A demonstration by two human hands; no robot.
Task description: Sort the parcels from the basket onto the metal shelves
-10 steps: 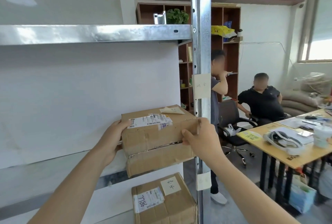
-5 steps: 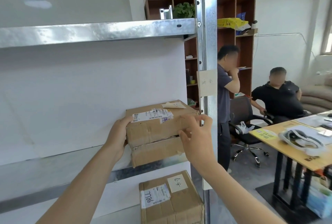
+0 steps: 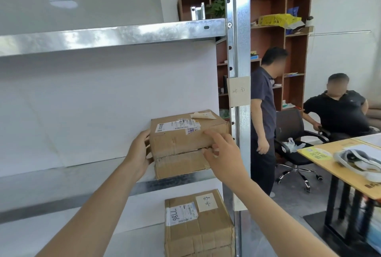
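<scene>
Your left hand [image 3: 138,153] is cupped flat against the left end of the cardboard parcel [image 3: 186,143] in the middle of the frame, fingers wrapped onto its side. Your right hand [image 3: 223,154] touches the front face near the right end with fingers loosely spread, thumb at the seam, not closed around anything. The parcel sits on the middle metal shelf [image 3: 72,182], its front edge hanging slightly over the shelf lip, close to the upright steel post [image 3: 239,50] at centre. A white shipping label [image 3: 175,126] lies on its top. Below it, at the bottom centre, a second parcel [image 3: 198,228] marked 7786 rests on the lower shelf. A paper tag [image 3: 239,91] is stuck on the post.
</scene>
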